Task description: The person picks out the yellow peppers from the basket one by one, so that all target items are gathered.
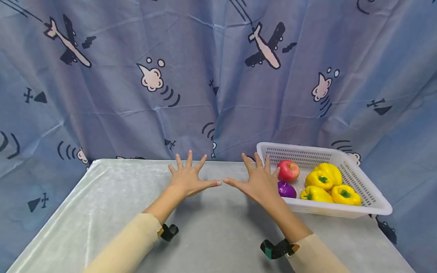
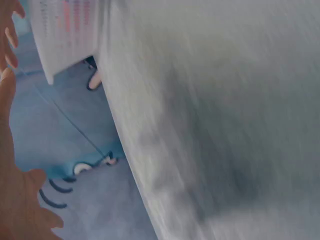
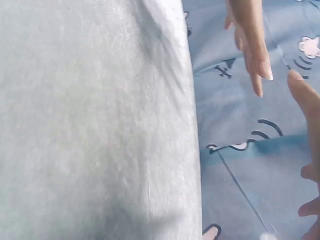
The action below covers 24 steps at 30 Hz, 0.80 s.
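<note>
My left hand (image 1: 187, 179) hovers above the table with its fingers spread wide, holding nothing. Facing it, my right hand (image 1: 261, 181) is spread the same way, also without anything in it. The two thumb tips point at each other with a small gap between them. Just right of my right hand stands a white plastic basket (image 1: 372, 189). Inside are a red apple (image 1: 288, 171), a purple round vegetable (image 1: 286, 190) partly hidden, and yellow bell peppers (image 1: 323, 176). The left wrist view shows part of my left hand (image 2: 20, 200) at its left edge.
A pale cloth covers the table (image 1: 116, 197). Behind it hangs a blue curtain (image 1: 191, 125) printed with airplanes. Each wrist carries a black strap mount, the left one (image 1: 168, 232) and the right one (image 1: 276, 249). The basket stands near the table's back right edge.
</note>
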Each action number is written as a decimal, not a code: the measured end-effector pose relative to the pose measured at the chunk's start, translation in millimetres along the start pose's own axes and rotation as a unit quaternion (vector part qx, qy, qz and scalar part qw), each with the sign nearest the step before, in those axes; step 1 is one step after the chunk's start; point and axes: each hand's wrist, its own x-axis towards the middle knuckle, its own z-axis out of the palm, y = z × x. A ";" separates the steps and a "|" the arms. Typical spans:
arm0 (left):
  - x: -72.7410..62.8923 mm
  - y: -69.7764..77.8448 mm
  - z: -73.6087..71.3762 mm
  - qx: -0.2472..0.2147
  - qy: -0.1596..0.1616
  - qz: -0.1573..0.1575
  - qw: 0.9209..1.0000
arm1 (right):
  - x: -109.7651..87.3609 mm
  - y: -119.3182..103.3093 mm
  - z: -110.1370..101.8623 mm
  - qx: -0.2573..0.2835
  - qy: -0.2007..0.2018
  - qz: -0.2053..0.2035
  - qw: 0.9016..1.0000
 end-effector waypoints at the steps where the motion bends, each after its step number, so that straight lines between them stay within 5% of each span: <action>1: -0.5 3.9 1.0 -0.005 0.002 0.003 1.000 | -3.0 3.3 -2.8 -0.002 0.009 -0.001 1.000; 12: -5.7 54.9 12.8 -0.065 -0.004 0.046 0.997 | -31.9 61.5 -25.2 0.031 0.153 -0.045 0.987; 17: -6.3 74.7 20.2 -0.088 -0.015 0.060 0.994 | -41.5 91.0 -38.0 0.069 0.174 -0.057 0.981; 24: -5.0 100.2 28.0 -0.117 -0.013 0.081 0.990 | -54.6 130.5 -56.1 0.085 0.216 -0.021 0.973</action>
